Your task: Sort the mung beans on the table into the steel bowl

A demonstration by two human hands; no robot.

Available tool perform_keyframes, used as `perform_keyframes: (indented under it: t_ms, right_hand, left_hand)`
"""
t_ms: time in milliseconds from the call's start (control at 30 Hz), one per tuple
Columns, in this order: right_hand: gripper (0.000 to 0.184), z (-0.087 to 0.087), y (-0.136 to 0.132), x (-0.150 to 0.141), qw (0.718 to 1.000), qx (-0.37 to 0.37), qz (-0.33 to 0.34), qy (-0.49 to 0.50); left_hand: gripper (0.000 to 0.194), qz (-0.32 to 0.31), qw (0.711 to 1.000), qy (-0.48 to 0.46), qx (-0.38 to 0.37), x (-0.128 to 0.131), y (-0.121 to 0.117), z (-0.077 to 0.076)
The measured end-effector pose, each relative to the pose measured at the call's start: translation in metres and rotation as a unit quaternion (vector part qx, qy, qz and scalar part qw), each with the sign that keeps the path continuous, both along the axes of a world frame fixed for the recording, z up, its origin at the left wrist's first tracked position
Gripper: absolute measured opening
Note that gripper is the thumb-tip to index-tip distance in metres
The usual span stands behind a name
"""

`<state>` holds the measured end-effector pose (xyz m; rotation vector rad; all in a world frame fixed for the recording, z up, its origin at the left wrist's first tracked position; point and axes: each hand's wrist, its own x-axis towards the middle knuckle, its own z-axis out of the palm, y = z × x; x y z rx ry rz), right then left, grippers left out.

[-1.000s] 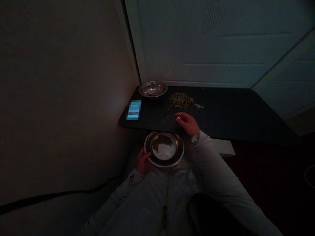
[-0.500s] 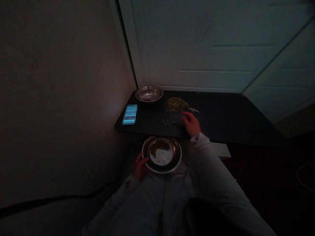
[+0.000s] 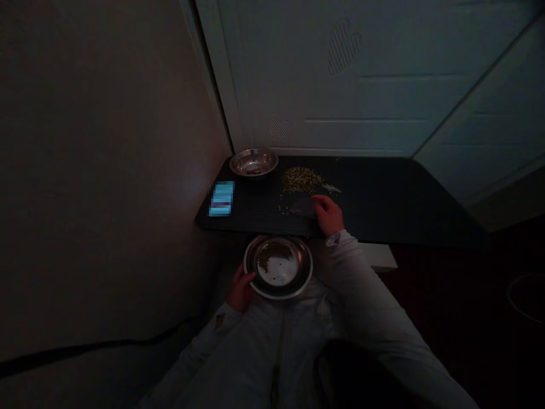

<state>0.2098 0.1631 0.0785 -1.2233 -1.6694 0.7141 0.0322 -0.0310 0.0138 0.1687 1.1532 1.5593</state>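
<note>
My left hand (image 3: 240,291) is closed on the left rim of a steel bowl (image 3: 308,272), held below the table's front edge. Inside the bowl lies a patch of small greenish-brown grains (image 3: 272,253) with a few loose specks. On the table, my right hand (image 3: 328,216) pinches a thin, greyish, see-through flat piece (image 3: 303,207); its exact kind is too dim to make out. A few pale grains (image 3: 284,210) lie at its left end. Just beyond it sits a heap of mixed grains or seeds (image 3: 301,179), trailing off to the right.
A second steel bowl (image 3: 254,163) with a small dark label stands at the table's back left. In front of it lies a lit, pixelated phone (image 3: 222,199). The dark table (image 3: 395,199) meets a white panelled door (image 3: 383,102) behind. A wall (image 3: 106,170) borders the left.
The whole view has shifted slightly. Both hands keep nearly the same places, the left on the bowl and the right on the flat piece.
</note>
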Motion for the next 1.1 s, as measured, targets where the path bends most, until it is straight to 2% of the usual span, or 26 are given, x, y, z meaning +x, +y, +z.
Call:
perform_keyframes:
  t_ms: [433, 633, 900, 1100]
  right_hand:
    - [0.027, 0.000, -0.006, 0.007, 0.999, -0.012, -0.039, -0.003]
    - [0.027, -0.001, -0.013, 0.019, 0.999, -0.015, -0.032, -0.021]
    - [0.025, -0.001, -0.020, 0.025, 0.990, -0.053, 0.122, -0.043]
    - [0.024, -0.001, -0.019, 0.025, 0.978, -0.076, 0.193, -0.026]
  left_hand:
    - [0.043, -0.027, 1.000, -0.002, -0.001, 0.002, 0.002, 0.003]
    - [0.049, -0.041, 0.999, -0.010, -0.014, 0.005, 0.007, 0.005]
    - [0.047, -0.093, 0.995, 0.007, -0.024, 0.006, 0.015, 0.005]
    - [0.046, -0.087, 0.995, 0.015, -0.034, 0.007, 0.014, 0.004]
